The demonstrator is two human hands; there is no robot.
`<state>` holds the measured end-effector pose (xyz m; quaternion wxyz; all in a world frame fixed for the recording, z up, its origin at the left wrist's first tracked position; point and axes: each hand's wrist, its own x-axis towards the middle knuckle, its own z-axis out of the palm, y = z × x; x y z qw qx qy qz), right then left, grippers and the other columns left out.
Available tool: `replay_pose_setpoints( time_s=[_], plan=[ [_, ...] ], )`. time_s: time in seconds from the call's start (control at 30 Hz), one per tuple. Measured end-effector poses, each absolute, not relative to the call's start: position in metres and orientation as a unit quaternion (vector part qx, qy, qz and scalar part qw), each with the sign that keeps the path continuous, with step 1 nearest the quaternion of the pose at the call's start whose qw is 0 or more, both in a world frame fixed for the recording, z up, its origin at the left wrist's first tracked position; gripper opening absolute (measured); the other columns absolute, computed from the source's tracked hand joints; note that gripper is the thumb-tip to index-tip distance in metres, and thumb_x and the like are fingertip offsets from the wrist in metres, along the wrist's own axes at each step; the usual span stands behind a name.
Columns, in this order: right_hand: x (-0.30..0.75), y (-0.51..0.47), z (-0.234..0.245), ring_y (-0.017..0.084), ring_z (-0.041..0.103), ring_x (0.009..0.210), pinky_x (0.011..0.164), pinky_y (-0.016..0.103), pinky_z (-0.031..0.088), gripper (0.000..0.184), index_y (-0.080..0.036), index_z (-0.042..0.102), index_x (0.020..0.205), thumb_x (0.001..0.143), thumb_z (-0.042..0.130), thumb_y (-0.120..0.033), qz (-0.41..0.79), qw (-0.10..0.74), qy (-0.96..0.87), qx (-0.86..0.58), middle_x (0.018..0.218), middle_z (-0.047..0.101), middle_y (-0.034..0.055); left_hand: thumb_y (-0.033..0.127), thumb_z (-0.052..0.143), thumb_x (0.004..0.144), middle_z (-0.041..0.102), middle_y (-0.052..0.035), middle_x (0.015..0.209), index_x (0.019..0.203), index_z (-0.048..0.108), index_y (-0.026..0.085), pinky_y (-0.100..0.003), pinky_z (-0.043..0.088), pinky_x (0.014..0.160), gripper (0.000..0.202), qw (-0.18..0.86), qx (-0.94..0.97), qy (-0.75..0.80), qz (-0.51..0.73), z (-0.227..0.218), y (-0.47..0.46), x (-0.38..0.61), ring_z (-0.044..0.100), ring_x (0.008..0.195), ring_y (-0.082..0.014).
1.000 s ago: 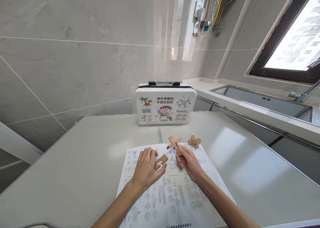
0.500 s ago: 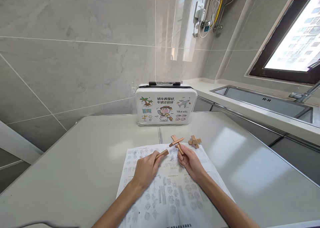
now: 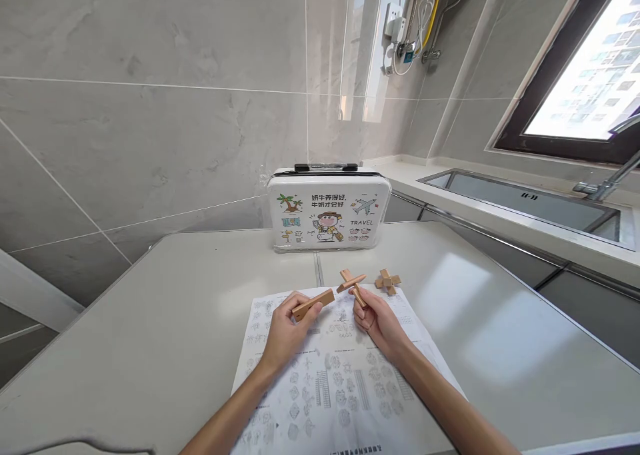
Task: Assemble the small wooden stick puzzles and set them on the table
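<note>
My left hand [image 3: 290,328] grips a wooden puzzle stick [image 3: 314,304] between thumb and fingers, its far end pointing up and right. In my right hand [image 3: 377,316] are crossed wooden puzzle pieces [image 3: 351,283], pinched by the lower end; one piece lies across the other. A small gap separates the left stick from the crossed pieces. Just beyond my right hand, an assembled wooden burr puzzle [image 3: 387,282] rests at the top right edge of the sheet. Under both hands lies a printed instruction sheet [image 3: 325,368] covered in small line diagrams.
A white cartoon-printed case [image 3: 330,212] with a black handle stands upright at the back of the white table [image 3: 150,328]. To the right are a counter with a sink [image 3: 525,202] and a faucet [image 3: 600,190]. A grey tiled wall [image 3: 150,108] rises behind the table.
My left hand has turned, so more of its stick shows above the fingers. My right hand keeps the crossed pieces in nearly the same place. The view has shifted slightly.
</note>
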<state>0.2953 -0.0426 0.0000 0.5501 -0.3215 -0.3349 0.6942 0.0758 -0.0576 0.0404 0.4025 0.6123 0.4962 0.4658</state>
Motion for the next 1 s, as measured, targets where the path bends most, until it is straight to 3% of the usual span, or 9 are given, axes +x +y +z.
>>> replay_pose_setpoints(
  time_s=[0.1,0.27,0.4,0.5,0.67,0.73,0.83,1.0],
  plan=[
    [0.295,-0.043,0.001,0.010,0.034,0.049,0.046,0.024,0.028,0.037,-0.018,0.072,0.097,0.091,0.075,-0.055,0.693,0.549,-0.337,-0.322,0.059,0.051,-0.0041,0.054,0.071,0.092,0.073,-0.0093,0.114,0.077,0.061,0.019,-0.034,0.055,0.079,0.038,0.440,0.589,0.469,0.489,0.043,-0.057,0.076,0.071,0.090,-0.0215],
    [0.295,-0.043,0.002,0.010,0.035,0.049,0.047,0.024,0.028,0.037,-0.019,0.071,0.096,0.091,0.076,-0.055,0.693,0.545,-0.339,-0.328,0.060,0.051,-0.0041,0.057,0.067,0.094,0.077,-0.0056,0.081,0.090,0.054,0.021,-0.039,0.059,0.081,0.038,0.530,0.554,0.442,0.465,0.043,-0.058,0.077,0.076,0.077,-0.0227],
    [0.294,-0.044,0.001,0.009,0.034,0.049,0.046,0.023,0.029,0.038,-0.018,0.069,0.093,0.089,0.077,-0.056,0.693,0.543,-0.340,-0.330,0.059,0.051,-0.0045,0.056,0.077,0.086,0.079,-0.0045,0.086,0.092,0.048,0.023,-0.037,0.060,0.078,0.045,0.566,0.525,0.433,0.465,0.046,-0.060,0.077,0.079,0.080,-0.0243],
    [0.294,-0.045,0.001,0.009,0.035,0.048,0.046,0.023,0.029,0.041,-0.018,0.070,0.094,0.089,0.077,-0.058,0.690,0.540,-0.345,-0.336,0.059,0.052,-0.0045,0.055,0.079,0.084,0.080,-0.0049,0.077,0.097,0.047,0.023,-0.036,0.059,0.076,0.047,0.578,0.522,0.437,0.450,0.047,-0.059,0.076,0.078,0.074,-0.0234],
    [0.292,-0.046,0.003,0.009,0.037,0.047,0.045,0.023,0.029,0.045,-0.017,0.072,0.100,0.089,0.075,-0.061,0.686,0.525,-0.364,-0.349,0.059,0.054,-0.0035,0.058,0.067,0.093,0.073,-0.0009,0.069,0.100,0.054,0.022,-0.032,0.054,0.070,0.040,0.554,0.553,0.424,0.455,0.043,-0.056,0.077,0.069,0.064,-0.0177],
    [0.292,-0.046,0.003,0.009,0.037,0.047,0.045,0.023,0.028,0.046,-0.017,0.072,0.101,0.088,0.075,-0.061,0.686,0.521,-0.367,-0.351,0.059,0.055,-0.0033,0.057,0.068,0.093,0.070,0.0001,0.071,0.103,0.059,0.021,-0.031,0.054,0.072,0.038,0.541,0.560,0.425,0.461,0.040,-0.055,0.077,0.067,0.067,-0.0165],
    [0.292,-0.046,0.004,0.009,0.037,0.046,0.044,0.023,0.028,0.047,-0.016,0.072,0.100,0.088,0.076,-0.061,0.687,0.522,-0.365,-0.350,0.059,0.054,-0.0033,0.049,0.082,0.082,0.071,-0.0016,0.081,0.111,0.063,0.021,-0.032,0.056,0.074,0.045,0.537,0.535,0.454,0.467,0.037,-0.055,0.075,0.069,0.077,-0.0191],
    [0.293,-0.047,0.004,0.009,0.037,0.048,0.045,0.022,0.029,0.045,-0.017,0.071,0.100,0.089,0.076,-0.060,0.690,0.521,-0.366,-0.345,0.060,0.055,-0.0030,0.038,0.093,0.073,0.072,-0.0042,0.085,0.086,0.071,0.018,-0.032,0.056,0.076,0.033,0.549,0.483,0.458,0.505,0.030,-0.051,0.071,0.068,0.084,-0.0198]
  ],
)
